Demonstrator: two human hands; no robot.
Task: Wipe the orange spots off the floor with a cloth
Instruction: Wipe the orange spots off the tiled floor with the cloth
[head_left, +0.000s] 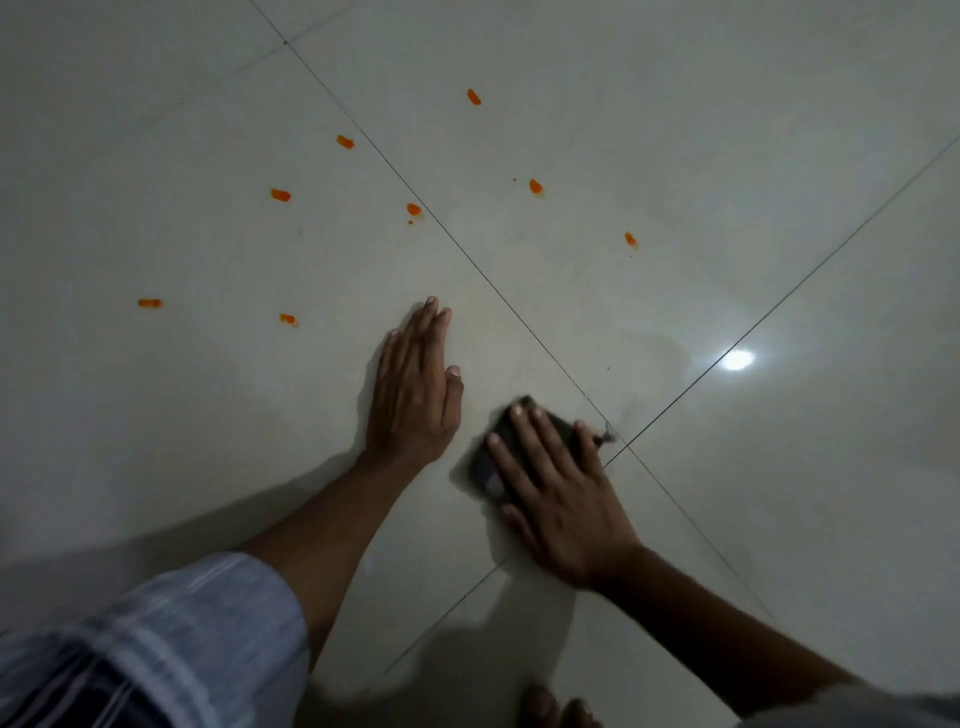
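Several orange spots dot the pale tiled floor (208, 415), among them an orange spot (280, 195) at the left, an orange spot (535, 186) further right and an orange spot (288, 318) nearest my hands. My right hand (558, 493) presses flat on a dark cloth (491, 467), close to where the tile seams cross. The cloth shows only around my fingers. My left hand (415, 389) rests flat on the floor just left of the cloth, fingers together, holding nothing. All spots lie beyond both hands.
Dark grout lines (467, 254) cross the floor diagonally. A bright lamp reflection (737, 360) glares at the right. My striped sleeve (156, 639) fills the lower left corner, and toes (556, 706) show at the bottom edge.
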